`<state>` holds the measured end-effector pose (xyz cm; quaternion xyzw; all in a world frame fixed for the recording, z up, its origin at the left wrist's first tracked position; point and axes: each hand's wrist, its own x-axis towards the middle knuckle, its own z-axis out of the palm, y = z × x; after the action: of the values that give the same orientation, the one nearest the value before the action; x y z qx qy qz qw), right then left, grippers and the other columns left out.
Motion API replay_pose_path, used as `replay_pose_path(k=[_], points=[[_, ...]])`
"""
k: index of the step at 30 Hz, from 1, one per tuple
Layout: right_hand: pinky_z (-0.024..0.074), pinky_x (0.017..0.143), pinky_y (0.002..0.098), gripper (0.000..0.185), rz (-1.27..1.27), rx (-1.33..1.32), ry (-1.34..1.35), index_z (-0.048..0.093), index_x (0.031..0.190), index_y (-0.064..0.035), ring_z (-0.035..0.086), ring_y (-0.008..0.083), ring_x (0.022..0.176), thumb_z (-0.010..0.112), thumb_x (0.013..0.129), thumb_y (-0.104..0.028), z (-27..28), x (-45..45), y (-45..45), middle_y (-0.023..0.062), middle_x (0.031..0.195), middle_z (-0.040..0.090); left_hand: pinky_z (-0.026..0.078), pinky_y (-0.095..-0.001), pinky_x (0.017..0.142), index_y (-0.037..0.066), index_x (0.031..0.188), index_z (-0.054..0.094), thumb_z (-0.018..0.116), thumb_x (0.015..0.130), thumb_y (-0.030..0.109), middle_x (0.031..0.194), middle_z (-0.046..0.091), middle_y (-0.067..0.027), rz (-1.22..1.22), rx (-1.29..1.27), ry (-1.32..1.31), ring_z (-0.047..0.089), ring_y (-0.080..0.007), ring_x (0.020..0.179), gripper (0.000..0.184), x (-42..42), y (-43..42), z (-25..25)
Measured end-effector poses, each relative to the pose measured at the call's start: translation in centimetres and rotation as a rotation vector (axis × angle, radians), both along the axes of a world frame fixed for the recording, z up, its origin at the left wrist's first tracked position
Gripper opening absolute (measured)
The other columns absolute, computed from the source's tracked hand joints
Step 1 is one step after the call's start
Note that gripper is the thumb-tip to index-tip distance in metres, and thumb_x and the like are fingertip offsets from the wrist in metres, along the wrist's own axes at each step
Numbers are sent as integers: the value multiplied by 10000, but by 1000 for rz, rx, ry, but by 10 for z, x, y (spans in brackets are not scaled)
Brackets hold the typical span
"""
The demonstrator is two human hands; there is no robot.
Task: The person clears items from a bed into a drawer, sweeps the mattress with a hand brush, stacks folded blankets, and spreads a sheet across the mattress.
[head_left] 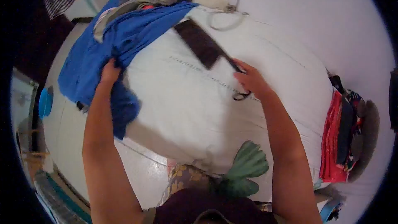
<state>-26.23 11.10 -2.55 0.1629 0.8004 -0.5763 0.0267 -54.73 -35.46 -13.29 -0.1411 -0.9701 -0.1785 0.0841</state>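
Observation:
My left hand (110,73) is closed on a blue cloth (89,60), a blanket or sheet bunched over the left side of the bed. My right hand (252,78) wraps round the handle of a dark brush (198,43) with a broad, flat head. The head points up and left over the white bed sheet (178,103); a small loop shows below my fist. Whether the brush touches the sheet I cannot tell. On top of the blue cloth lies a grey-beige folded fabric (145,3).
Folded clothes (342,137) in red, dark and grey are stacked at the bed's right end. A coiled cord (226,23) lies along the wall side. Green leaf-shaped fabric (248,166) is near my body. A blue round object (45,103) stands far left.

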Motion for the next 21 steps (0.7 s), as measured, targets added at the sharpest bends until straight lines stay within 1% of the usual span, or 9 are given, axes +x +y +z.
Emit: replay_pose_path(k=[4, 6, 8, 9, 10, 12, 15, 18, 21], points=[[334, 427, 235, 548, -565, -212, 64, 402, 1348, -144, 405, 71, 503, 501, 810, -97, -27, 33, 13, -29, 616, 455, 244, -661, 962, 222, 1316, 392, 653, 689, 261, 1428, 228, -155, -64, -345, -22, 231, -387, 1304, 680, 155, 52, 72], [378, 448, 258, 573, -634, -39, 47, 387, 1356, -126, 449, 93, 530, 489, 795, -73, -33, 49, 6, -12, 669, 513, 280, -594, 969, 191, 1261, 465, 621, 710, 182, 1378, 316, -160, -13, -328, 52, 284, -394, 1272, 573, 196, 38, 69], [471, 603, 285, 617, -163, 341, -142, 361, 1363, -95, 551, 164, 722, 489, 761, -55, -42, 69, -42, 60, 915, 605, 352, -510, 945, 156, 1209, 516, 582, 723, 111, 1294, 413, -178, -8, -228, 86, 383, -385, 1197, 493, 201, 4, 55], [449, 819, 284, 653, 66, 252, 130, 339, 1369, -85, 540, 194, 979, 508, 739, -61, -73, 89, -64, 126, 1190, 545, 376, -473, 928, 140, 1189, 532, 562, 728, 81, 1251, 450, -183, -32, -134, 67, 421, -382, 1157, 466, 191, -15, 52], [391, 923, 283, 634, 307, 242, -56, 349, 1363, -85, 480, 207, 1140, 504, 750, -45, -47, 109, -99, 163, 1313, 458, 400, -437, 911, 123, 1169, 548, 541, 733, 52, 1207, 487, -189, -50, -40, 48, 460, -379, 1116, 441, 181, -29, 50], [382, 956, 305, 622, 676, 255, -237, 368, 1356, -158, 482, 281, 1172, 514, 762, -44, -1, 136, -137, 153, 1304, 467, 428, -390, 868, 87, 1155, 548, 496, 751, 15, 1118, 535, -185, -92, 60, 10, 509, -376, 1021, 414, 161, -41, 58], [333, 1015, 304, 692, 690, 269, -163, 343, 1370, -202, 444, 262, 1215, 507, 723, -17, 13, 170, -138, 135, 1323, 454, 407, -395, 907, 75, 1174, 532, 490, 766, 28, 1178, 496, -217, -62, 81, -97, 477, -394, 1074, 412, 151, -48, 59], [374, 976, 340, 567, 90, 214, 159, 395, 1329, -90, 507, 267, 1141, 519, 777, -71, -32, 204, -80, 197, 1244, 507, 369, -418, 959, 82, 1192, 524, 539, 759, 68, 1243, 445, -243, -33, 133, 123, 432, -401, 1142, 434, 175, -39, 37], [493, 694, 363, 534, -205, 348, -267, 465, 1263, -34, 600, 205, 804, 529, 734, -73, -13, 222, -67, 170, 938, 612, 309, -493, 998, 122, 1214, 519, 647, 717, 146, 1344, 363, -214, -111, 6, 393, 349, -415, 1222, 514, 222, -27, 39]])
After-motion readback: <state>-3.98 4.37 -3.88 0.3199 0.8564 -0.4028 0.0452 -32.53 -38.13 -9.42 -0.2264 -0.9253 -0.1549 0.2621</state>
